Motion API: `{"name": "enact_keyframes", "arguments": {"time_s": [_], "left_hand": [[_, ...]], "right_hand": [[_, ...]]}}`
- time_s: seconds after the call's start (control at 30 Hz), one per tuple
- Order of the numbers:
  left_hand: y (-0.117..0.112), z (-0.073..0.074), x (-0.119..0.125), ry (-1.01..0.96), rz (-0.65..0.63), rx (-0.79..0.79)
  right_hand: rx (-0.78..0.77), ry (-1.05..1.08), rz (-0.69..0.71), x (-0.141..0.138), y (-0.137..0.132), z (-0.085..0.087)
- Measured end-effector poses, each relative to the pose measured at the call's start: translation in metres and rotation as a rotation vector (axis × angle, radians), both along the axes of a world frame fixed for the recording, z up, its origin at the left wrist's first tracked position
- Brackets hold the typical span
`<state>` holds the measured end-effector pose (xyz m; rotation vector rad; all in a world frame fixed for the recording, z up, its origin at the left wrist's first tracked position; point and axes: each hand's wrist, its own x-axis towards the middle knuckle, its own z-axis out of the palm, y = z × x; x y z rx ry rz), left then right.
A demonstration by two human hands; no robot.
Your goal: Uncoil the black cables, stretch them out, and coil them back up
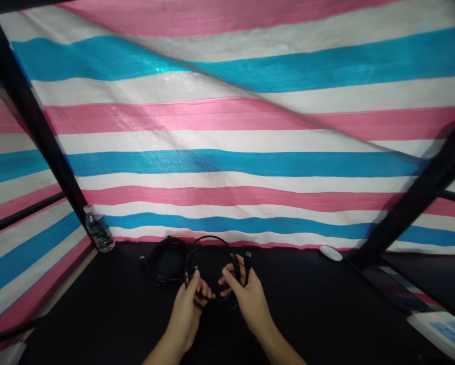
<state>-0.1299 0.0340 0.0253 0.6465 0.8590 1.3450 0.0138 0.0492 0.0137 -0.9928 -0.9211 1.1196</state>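
Note:
A black cable (216, 237) is looped in a loose coil between my two hands, just above the black table. My left hand (191, 299) grips the coil's left side, thumb up against it, with a small metal plug end near the thumb tip. My right hand (248, 291) is closed around the coil's right side, its thumb inside the loop. A black connector (247, 259) with a flat metal end sticks up beside my right fingers. Behind my left hand, a second coiled black cable (167, 279) lies on the table, its plug pointing left.
A clear plastic bottle (100, 230) stands at the back left beside a black frame post. At the back right lies a white computer mouse (331, 253). A white power strip (442, 329) with a red light sits at the right edge. Striped sheeting (227, 162) hangs behind the table (318, 314).

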Motion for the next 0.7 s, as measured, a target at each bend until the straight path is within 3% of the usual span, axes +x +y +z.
{"name": "enact_keyframes", "arguments": {"time_s": [0.1, 0.17, 0.33, 0.4, 0.57, 0.7], "left_hand": [[-0.003, -0.008, -0.001, 0.325, -0.104, -0.023], [-0.005, -0.011, -0.004, 0.423, -0.161, -0.044], [-0.013, -0.010, -0.011, 0.479, -0.446, -0.224], [-0.015, -0.010, -0.010, 0.396, -0.485, -0.252], [-0.013, -0.009, 0.001, 0.017, -0.437, -0.228], [-0.008, -0.004, 0.006, -0.143, -0.175, -0.135]], "right_hand": [[-0.062, 0.004, -0.031, 0.012, 0.008, 0.005], [-0.085, 0.024, -0.030, 0.017, 0.011, 0.006], [-0.056, 0.115, -0.068, 0.017, 0.012, 0.009], [-0.032, 0.185, -0.087, 0.012, 0.009, 0.011], [-0.036, 0.447, -0.069, -0.004, 0.000, 0.010], [-0.065, 0.448, -0.002, -0.005, -0.003, 0.008]]}}
